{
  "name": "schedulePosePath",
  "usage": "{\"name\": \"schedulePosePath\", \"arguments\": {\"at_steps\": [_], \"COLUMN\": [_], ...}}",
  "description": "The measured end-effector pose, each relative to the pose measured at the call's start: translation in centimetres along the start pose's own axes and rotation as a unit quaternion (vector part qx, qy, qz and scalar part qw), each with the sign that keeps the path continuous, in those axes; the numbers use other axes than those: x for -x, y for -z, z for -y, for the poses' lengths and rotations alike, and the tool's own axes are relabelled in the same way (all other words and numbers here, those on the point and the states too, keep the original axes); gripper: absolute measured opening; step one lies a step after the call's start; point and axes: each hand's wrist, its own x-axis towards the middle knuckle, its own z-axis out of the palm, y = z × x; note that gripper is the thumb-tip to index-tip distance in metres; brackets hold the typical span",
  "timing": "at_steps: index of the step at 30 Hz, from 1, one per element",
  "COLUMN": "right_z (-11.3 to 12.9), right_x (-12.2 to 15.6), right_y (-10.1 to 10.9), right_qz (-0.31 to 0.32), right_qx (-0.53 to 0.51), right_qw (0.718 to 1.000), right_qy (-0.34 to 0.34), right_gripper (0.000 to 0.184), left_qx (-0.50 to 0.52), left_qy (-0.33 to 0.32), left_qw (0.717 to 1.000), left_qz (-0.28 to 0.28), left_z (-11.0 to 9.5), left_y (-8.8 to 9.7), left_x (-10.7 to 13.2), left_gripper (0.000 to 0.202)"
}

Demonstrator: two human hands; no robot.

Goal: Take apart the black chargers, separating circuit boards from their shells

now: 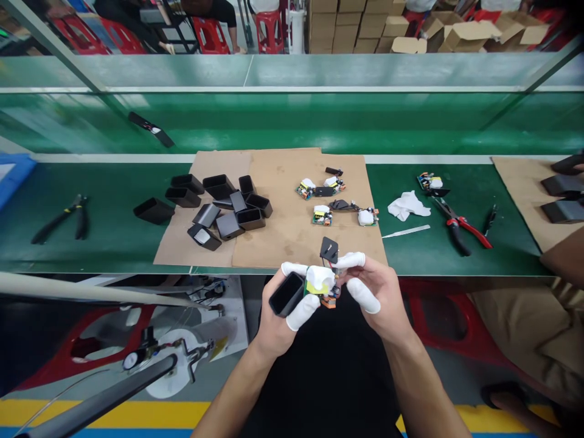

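Note:
My left hand (278, 316) is closed round a black plastic housing (286, 294), its open end facing up and left. My right hand (374, 292) pinches a small circuit board (322, 286) with a white block, yellow label and orange part, held against the housing's mouth. A black end cap (329, 249) stands on wires above the board. Both hands wear white finger cots and hover in front of the bench's near edge.
Brown cardboard (283, 243) on the green bench carries several empty black housings (219, 210) and several circuit boards (335, 204). Black pliers (68, 216) lie left; a white rag (408, 205), a metal strip (406, 231) and red-handled cutters (463, 228) lie right. Another person's arm (566, 258) is far right.

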Motion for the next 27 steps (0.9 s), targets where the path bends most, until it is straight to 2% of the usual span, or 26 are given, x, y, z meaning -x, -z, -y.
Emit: {"name": "schedulePosePath", "arguments": {"at_steps": [2,4,8,15,18,21,24,27], "right_z": [0.2,0.3,0.4,0.5,0.1,-0.4,-0.6,-0.4], "right_x": [0.0,0.1,0.3,0.3,0.3,0.3,0.4,0.5], "right_y": [0.1,-0.2,-1.1,-1.5,-1.3,-0.8,-0.4,-0.4], "right_qz": [0.016,-0.001,-0.045,-0.05,-0.04,-0.007,0.023,0.02], "right_qx": [0.009,0.027,0.027,-0.028,-0.036,-0.062,-0.079,-0.066], "right_qw": [1.0,1.0,0.999,0.997,0.997,0.996,0.995,0.996], "right_qy": [-0.005,-0.003,-0.007,-0.042,-0.054,-0.058,-0.052,-0.056], "right_gripper": [0.039,0.051,0.04,0.035,0.036,0.033,0.033,0.032], "left_qx": [-0.011,-0.035,-0.038,-0.069,-0.037,0.016,0.062,0.051], "left_qy": [-0.002,-0.006,-0.008,-0.08,-0.047,-0.011,0.002,0.006], "left_qw": [1.0,0.999,0.999,0.994,0.997,0.999,0.998,0.998], "left_qz": [0.0,0.006,0.033,0.039,0.048,0.03,0.021,0.022], "left_z": [-0.1,-0.4,-0.9,-0.4,0.2,0.9,1.5,1.5], "left_y": [-0.2,-0.4,-0.5,0.1,0.3,0.3,0.2,0.3], "left_x": [0.0,0.0,0.2,0.5,0.6,0.7,0.8,0.9], "left_gripper": [0.028,0.029,0.032,0.039,0.034,0.028,0.03,0.034]}}
